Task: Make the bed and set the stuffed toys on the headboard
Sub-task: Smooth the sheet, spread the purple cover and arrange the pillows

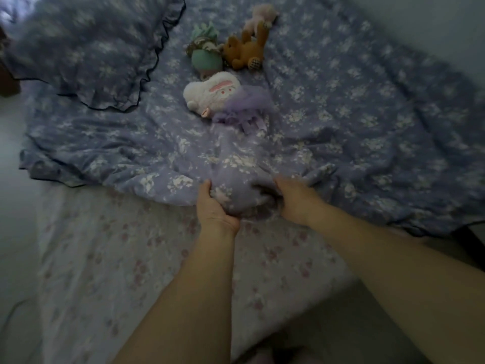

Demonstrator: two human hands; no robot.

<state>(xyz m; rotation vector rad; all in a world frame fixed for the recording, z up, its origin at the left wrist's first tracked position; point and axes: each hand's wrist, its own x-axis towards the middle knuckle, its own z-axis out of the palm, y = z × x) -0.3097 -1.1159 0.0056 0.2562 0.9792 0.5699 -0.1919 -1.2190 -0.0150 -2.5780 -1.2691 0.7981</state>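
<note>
Gripping the near edge of the duvet (pixel 341 106), the left hand (pixel 216 208) curls its fingers under a bunched fold, thumb on top; the right hand (pixel 295 199) clutches the same bunch just beside it, fingers buried in the cloth. Below them the sheet (pixel 131 258) lies bare. Further up the duvet lie four toys close together: a white one (pixel 210 94) with purple cloth, a green one (pixel 206 55), a brown bear (pixel 248 51), a pink one (pixel 261 15). A pillow (pixel 86 48) sits upper left
</note>
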